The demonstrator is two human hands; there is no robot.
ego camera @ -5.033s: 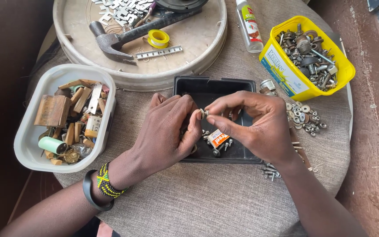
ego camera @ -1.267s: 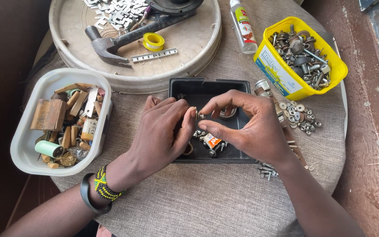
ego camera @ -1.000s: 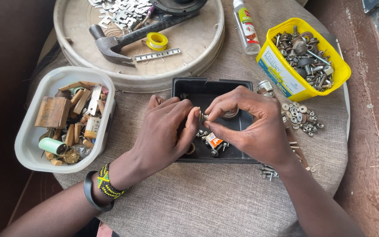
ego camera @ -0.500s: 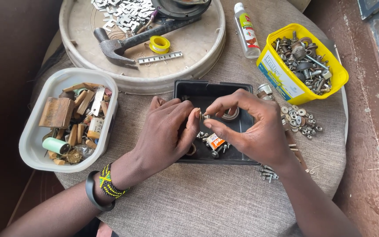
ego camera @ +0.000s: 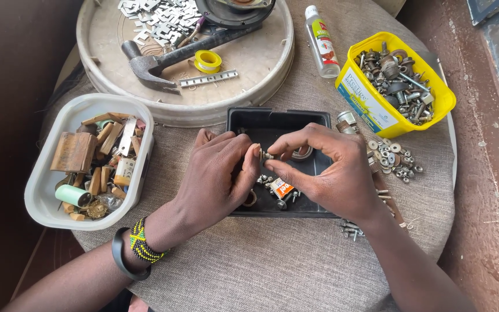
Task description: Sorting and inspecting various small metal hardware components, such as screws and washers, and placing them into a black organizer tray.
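My left hand (ego camera: 218, 176) and my right hand (ego camera: 333, 170) meet over a black rectangular tray (ego camera: 272, 121). Between their fingertips they pinch a small metal bolt with a nut (ego camera: 267, 155). The left thumb and fingers grip one end, the right thumb and forefinger the other. In the tray below lie several small screws, a ring and a small orange-labelled piece (ego camera: 281, 188). A beaded bracelet and a black band (ego camera: 131, 251) sit on my left wrist.
A yellow tub of bolts and nuts (ego camera: 397, 81) stands at the right, loose washers (ego camera: 394, 159) beside it. A white tub of wood bits and spools (ego camera: 88, 159) is at the left. A round tray (ego camera: 186, 55) behind holds a hammer, yellow tape and metal strips. A small bottle (ego camera: 321, 40) lies nearby.
Both hands stay over the black tray, pinching the small bolt; the fingers shift only slightly. The view has drifted a little.
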